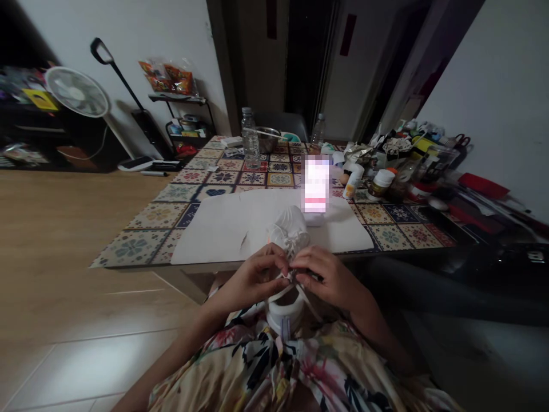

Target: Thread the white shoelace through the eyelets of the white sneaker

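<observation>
A white lace-up shoe (285, 312) rests between my lap and the table edge, its heel toward me and a grey-purple strip down the back. White laces (305, 297) trail over its opening. My left hand (268, 272) pinches the shoelace at the top of the lacing. From the other side, my right hand (319, 272) also closes finger and thumb on the lace, fingertips almost touching the left ones. Just beyond my hands is a white, laced shape (288, 226), the shoe's front or another shoe; I cannot tell which.
White paper (214, 229) covers the near part of the patterned table (163, 214). A lit phone (316, 184) stands upright on it. Plastic bottles (250, 137), a metal bowl (268, 140) and a crowded group of jars (381, 184) stand farther back. A fan (77, 91) is at left.
</observation>
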`<state>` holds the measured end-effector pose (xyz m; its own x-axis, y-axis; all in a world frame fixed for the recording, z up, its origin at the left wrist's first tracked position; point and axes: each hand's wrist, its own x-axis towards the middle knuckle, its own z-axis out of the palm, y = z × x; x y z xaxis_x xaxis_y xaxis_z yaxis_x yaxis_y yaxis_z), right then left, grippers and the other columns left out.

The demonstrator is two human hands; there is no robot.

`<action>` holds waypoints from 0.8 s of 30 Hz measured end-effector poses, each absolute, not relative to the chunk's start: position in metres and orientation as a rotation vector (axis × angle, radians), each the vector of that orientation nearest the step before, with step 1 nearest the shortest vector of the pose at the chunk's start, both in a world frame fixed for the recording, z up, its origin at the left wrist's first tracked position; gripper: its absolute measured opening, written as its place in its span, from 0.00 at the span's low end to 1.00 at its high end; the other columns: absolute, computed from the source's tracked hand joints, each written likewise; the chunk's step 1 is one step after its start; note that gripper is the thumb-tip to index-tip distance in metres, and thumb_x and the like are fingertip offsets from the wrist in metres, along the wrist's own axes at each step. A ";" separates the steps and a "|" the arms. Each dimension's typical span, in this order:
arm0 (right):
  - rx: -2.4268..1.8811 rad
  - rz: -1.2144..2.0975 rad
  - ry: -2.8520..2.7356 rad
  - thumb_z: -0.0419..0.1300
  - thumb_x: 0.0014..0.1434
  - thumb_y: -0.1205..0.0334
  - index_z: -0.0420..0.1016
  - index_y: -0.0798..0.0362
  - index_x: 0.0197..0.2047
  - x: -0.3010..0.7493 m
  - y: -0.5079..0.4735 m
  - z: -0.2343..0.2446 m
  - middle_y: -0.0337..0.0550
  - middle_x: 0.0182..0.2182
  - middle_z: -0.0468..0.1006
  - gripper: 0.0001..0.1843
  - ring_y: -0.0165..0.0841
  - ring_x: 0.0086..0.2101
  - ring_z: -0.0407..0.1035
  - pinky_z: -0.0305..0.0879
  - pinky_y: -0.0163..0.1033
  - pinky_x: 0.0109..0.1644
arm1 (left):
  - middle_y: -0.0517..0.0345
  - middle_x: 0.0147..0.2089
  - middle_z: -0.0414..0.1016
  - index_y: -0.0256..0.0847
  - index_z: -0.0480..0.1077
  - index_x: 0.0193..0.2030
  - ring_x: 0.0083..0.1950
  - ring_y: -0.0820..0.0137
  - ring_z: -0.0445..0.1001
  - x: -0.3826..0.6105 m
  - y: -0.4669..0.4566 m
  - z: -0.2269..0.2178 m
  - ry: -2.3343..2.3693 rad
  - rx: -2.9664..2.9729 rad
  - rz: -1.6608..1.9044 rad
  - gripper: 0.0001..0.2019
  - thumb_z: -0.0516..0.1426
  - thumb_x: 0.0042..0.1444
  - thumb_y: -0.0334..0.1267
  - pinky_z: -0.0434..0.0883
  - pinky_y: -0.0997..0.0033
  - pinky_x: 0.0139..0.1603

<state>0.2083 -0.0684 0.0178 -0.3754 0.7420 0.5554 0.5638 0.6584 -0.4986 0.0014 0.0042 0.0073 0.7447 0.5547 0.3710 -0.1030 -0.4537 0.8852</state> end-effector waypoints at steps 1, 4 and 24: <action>-0.998 0.284 -2.113 0.57 0.66 0.65 0.73 0.53 0.47 0.206 -0.067 0.016 0.47 0.42 0.77 0.07 0.36 0.45 0.70 0.67 0.42 0.51 | 0.54 0.41 0.68 0.39 0.73 0.32 0.44 0.67 0.68 0.001 0.004 0.008 0.335 1.892 0.786 0.10 0.63 0.57 0.43 0.66 0.68 0.45; -1.003 0.247 -2.145 0.56 0.66 0.67 0.73 0.52 0.44 0.202 -0.068 0.017 0.46 0.41 0.75 0.06 0.36 0.44 0.69 0.67 0.42 0.50 | 0.55 0.39 0.68 0.39 0.74 0.31 0.42 0.67 0.67 0.000 0.005 0.010 0.294 1.836 0.770 0.12 0.63 0.57 0.46 0.65 0.69 0.44; -0.743 0.376 -1.064 0.61 0.63 0.52 0.74 0.44 0.36 0.205 -0.081 0.012 0.33 0.21 0.69 0.07 0.26 0.17 0.59 0.55 0.32 0.20 | 0.62 0.22 0.65 0.46 0.77 0.24 0.25 0.73 0.64 -0.026 -0.017 0.025 0.168 1.341 1.127 0.10 0.67 0.51 0.44 0.64 0.70 0.27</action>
<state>0.2055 -0.0810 0.0116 0.4541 0.6106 0.6488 0.0667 0.7029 -0.7082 -0.0258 -0.0167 0.0250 0.5017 0.7155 0.4862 -0.5425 -0.1776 0.8211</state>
